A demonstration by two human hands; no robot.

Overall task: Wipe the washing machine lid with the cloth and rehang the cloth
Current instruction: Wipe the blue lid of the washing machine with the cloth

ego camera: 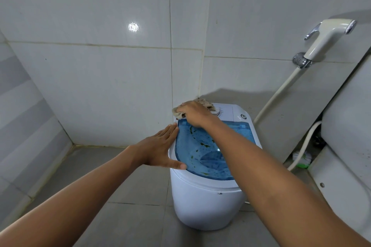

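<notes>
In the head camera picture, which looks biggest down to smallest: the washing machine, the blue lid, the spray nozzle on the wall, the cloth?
1. washing machine
2. blue lid
3. spray nozzle
4. cloth, though the right hand hides much of it, so its place after the nozzle is unsure.

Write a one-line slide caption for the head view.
Right hand presses cloth on washing machine while left hand steadies it.

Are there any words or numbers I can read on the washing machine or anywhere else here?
None can be read.
Control panel of the washing machine: small marks by the dial, too small and blurred to read.
Blue lid, bidet sprayer, wall tiles: no text visible.
</notes>
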